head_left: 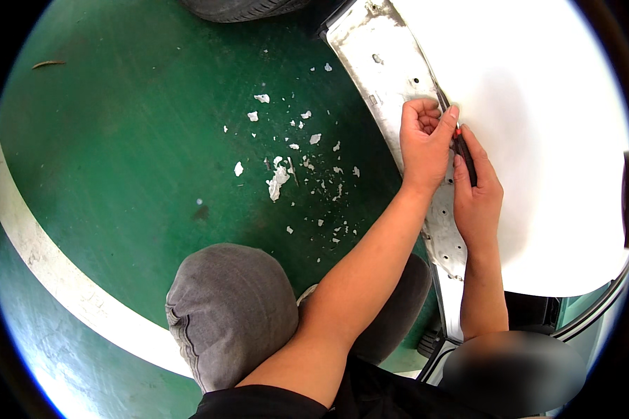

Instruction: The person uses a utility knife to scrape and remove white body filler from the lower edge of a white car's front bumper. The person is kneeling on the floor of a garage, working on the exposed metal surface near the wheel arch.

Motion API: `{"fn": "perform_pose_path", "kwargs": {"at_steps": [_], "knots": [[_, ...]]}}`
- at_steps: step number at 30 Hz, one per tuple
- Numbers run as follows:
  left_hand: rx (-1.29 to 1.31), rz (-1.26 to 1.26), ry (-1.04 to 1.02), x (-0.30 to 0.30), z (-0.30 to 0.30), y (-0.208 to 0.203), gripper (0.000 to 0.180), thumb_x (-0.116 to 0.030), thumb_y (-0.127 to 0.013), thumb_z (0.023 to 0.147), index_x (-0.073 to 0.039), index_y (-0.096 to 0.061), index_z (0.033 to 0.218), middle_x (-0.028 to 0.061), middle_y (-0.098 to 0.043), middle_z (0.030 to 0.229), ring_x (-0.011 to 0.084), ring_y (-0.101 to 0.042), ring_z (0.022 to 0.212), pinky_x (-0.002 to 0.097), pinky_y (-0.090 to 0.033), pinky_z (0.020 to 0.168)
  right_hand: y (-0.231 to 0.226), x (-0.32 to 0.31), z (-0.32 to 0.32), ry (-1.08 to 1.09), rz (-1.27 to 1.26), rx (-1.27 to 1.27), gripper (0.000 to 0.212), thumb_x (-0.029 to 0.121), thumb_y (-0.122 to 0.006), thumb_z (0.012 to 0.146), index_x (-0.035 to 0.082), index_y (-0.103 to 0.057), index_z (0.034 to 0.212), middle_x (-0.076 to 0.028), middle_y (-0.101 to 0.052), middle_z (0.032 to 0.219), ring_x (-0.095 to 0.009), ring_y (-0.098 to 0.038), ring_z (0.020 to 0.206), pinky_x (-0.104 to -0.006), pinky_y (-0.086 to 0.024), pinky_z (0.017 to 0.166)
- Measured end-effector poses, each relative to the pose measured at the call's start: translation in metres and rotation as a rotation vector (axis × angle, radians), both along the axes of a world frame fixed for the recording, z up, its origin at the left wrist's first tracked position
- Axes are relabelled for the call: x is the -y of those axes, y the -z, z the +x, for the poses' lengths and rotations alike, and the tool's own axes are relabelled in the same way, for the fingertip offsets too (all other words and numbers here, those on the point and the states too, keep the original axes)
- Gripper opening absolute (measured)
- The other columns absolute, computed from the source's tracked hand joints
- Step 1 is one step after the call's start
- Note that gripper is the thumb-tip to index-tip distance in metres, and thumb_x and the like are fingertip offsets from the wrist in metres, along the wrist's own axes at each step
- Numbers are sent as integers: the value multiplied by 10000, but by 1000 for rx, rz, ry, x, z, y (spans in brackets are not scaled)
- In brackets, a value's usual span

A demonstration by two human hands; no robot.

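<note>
A black-handled tool with a red spot near its neck and a thin, dark front end lies along the edge of a smooth white car panel. My right hand grips its handle between thumb and stretched fingers. Farther forward, my left hand has its fingers curled and its thumb pressed at the tool's neck. The tool's tip meets the seam between the panel and a scuffed, off-white strip with several small holes. My fingers partly hide the tool, so its exact kind is unclear.
White flakes of several sizes lie scattered on the green floor, left of my arms. A tyre stands at the far edge. A white painted line curves along the left. My bent knee is below.
</note>
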State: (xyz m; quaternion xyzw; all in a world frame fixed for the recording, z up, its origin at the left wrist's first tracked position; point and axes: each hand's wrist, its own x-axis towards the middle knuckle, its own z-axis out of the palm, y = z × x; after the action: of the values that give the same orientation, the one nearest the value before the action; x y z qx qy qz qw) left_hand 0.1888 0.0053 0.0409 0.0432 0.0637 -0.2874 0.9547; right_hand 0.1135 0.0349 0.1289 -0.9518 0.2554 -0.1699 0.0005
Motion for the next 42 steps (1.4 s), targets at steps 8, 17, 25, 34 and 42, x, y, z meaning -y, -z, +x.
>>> {"fn": "perform_pose_path", "kwargs": {"at_steps": [8,17,25,34,42], "knots": [[17,16,-29,6,-1,4,326,-120,-794,1017,-10,-539,1187,40,-614,977,93,-602,829,251,-563,756,2,2,-2,4,-23,-20,438,27,-637,1051,69,-655,1486,-180,-736,1355,-309,-722,1244,-395,-558,1051],[18,-29,16,3,-5,2,297,-107,-797,1014,-50,-515,1087,13,-582,929,81,-589,786,246,-549,720,3,3,-7,-5,-94,-38,452,23,-627,1053,79,-643,1501,-179,-741,1308,-304,-734,1172,-398,-564,1015],[58,29,7,4,-7,7,261,-110,-787,1023,-69,-530,1026,-13,-575,868,69,-589,765,230,-521,692,6,0,-9,7,-64,-29,452,15,-621,1058,69,-636,1507,-179,-738,1284,-298,-732,1158,-388,-565,1006],[53,22,12,3,-14,5,258,-118,-790,1026,-72,-536,1022,-22,-583,865,63,-591,759,224,-518,695,8,3,-16,-10,-92,-26,453,10,-624,1060,67,-634,1509,-183,-736,1269,-296,-734,1132,-384,-568,984],[69,37,11,2,-18,6,252,-120,-791,1025,-70,-545,1025,-28,-578,862,50,-574,761,214,-497,686,11,3,-21,-8,-102,-13,463,-1,-626,1054,83,-639,1509,-177,-729,1252,-291,-731,1107,-382,-569,960]]}}
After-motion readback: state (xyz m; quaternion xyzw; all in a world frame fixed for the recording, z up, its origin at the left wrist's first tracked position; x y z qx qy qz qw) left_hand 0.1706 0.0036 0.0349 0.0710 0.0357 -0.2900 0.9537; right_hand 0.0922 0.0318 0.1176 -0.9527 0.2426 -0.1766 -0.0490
